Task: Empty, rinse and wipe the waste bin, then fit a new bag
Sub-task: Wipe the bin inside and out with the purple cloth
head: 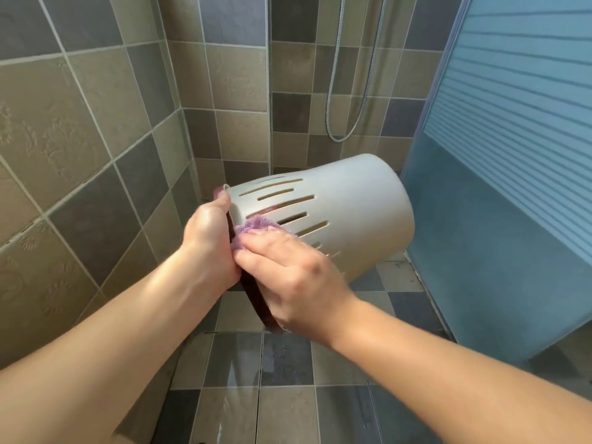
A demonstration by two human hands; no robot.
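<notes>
A pale grey slotted waste bin (352, 213) is held in the air on its side, with its closed base pointing away to the right and its dark-rimmed mouth toward me. My left hand (208, 238) grips the rim at the bin's mouth, thumb over the edge. My right hand (288, 277) presses a purple cloth (256, 225) against the bin's slotted side, just beside the rim. Most of the cloth is hidden under my fingers.
Tiled walls close in on the left and behind. A metal shower hose (349, 123) hangs on the back wall. A blue frosted shower panel (512, 187) stands at the right. The tiled floor (288, 379) below looks wet.
</notes>
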